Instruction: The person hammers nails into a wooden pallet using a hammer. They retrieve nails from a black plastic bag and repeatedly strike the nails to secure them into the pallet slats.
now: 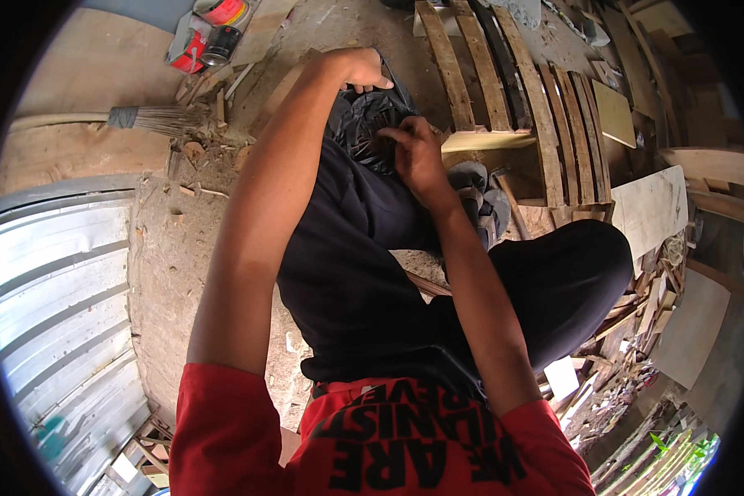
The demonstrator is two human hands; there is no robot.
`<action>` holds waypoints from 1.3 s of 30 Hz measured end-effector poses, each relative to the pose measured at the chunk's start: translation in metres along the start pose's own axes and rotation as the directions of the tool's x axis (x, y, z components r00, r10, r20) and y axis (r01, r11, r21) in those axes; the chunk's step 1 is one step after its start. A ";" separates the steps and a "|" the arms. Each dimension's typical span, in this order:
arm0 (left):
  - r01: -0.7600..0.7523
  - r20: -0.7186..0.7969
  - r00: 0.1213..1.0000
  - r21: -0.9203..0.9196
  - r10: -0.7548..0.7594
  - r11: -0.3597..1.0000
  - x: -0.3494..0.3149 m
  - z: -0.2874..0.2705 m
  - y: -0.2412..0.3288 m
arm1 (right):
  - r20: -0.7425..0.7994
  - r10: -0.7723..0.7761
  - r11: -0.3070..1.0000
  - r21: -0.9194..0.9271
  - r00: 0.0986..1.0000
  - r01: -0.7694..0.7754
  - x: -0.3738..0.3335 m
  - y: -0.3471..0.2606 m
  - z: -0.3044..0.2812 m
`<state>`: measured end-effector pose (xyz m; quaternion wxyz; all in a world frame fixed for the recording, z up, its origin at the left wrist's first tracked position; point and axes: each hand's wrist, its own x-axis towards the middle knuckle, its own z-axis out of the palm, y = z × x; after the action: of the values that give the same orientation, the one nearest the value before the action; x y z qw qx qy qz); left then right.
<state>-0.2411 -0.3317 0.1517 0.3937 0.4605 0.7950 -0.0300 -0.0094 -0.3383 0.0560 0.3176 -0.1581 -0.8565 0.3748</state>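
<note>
A black plastic bag [351, 124] stands with its mouth up on the ground, beside my outstretched leg. My left hand [362, 68] is closed on the bag's far rim and pulls a fold of it up. At the bag's opening, on its right side, is my right hand [420, 157]. Its fingers are bent inward over the mouth, and whatever they pinch is too small to make out. Some thin brownish pieces seem to lie inside the bag, mostly hidden by dark folds.
Wooden pallets [546, 116] stand right of the bag, with a sandal [492, 211] and a wooden-handled tool [512, 204] nearby. A broom [145, 118] and paint cans [221, 45] lie at the far left. Scrap wood [636, 314] is heaped on the right. A corrugated metal wall [66, 289] rises left.
</note>
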 end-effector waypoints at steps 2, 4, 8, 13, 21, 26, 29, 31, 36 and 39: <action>-0.011 0.008 1.000 0.002 0.011 1.000 0.002 -0.002 0.001 | 0.023 -0.062 0.997 -0.049 0.998 0.063 0.001 0.004 0.002; -0.035 0.001 0.999 -0.021 0.035 0.999 0.004 -0.003 0.001 | 0.001 -0.062 0.996 -0.059 0.998 0.062 0.000 0.008 0.005; -0.067 -0.028 0.997 -0.019 0.066 0.998 0.004 -0.001 0.001 | -0.133 -0.008 0.995 -0.099 0.991 -0.005 -0.006 0.010 0.012; -0.088 -0.014 0.996 -0.027 0.088 0.996 0.004 -0.002 -0.001 | -0.210 0.019 0.989 -0.141 0.978 -0.049 -0.010 0.003 0.016; -0.111 -0.026 0.993 -0.010 0.111 0.994 0.006 0.002 0.000 | -0.134 -0.065 0.993 -0.108 0.989 0.051 -0.015 0.002 0.004; -0.108 -0.022 0.994 -0.028 0.108 0.994 0.008 0.000 0.000 | -0.121 -0.014 0.998 -0.061 0.993 0.006 -0.012 0.004 0.004; -0.079 -0.025 0.997 -0.020 0.078 0.997 0.008 0.001 0.002 | -0.117 0.107 0.994 -0.007 0.987 -0.108 -0.008 0.004 0.007; -0.089 -0.033 0.995 -0.014 0.089 0.996 0.007 0.001 0.001 | -0.135 0.233 0.965 0.155 0.963 -0.211 -0.004 0.002 0.008; -0.092 -0.040 0.995 -0.001 0.092 0.996 0.005 0.001 0.002 | -0.068 0.234 0.923 0.328 0.970 -0.200 0.003 0.012 0.001; -0.092 -0.041 0.995 0.006 0.093 0.996 0.003 0.000 0.003 | -0.063 0.119 0.977 0.188 0.991 -0.105 -0.003 0.010 -0.004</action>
<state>-0.2396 -0.3278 0.1505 0.3775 0.4981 0.7806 -0.0039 -0.0041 -0.3313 0.0492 0.3406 -0.1899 -0.7957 0.4635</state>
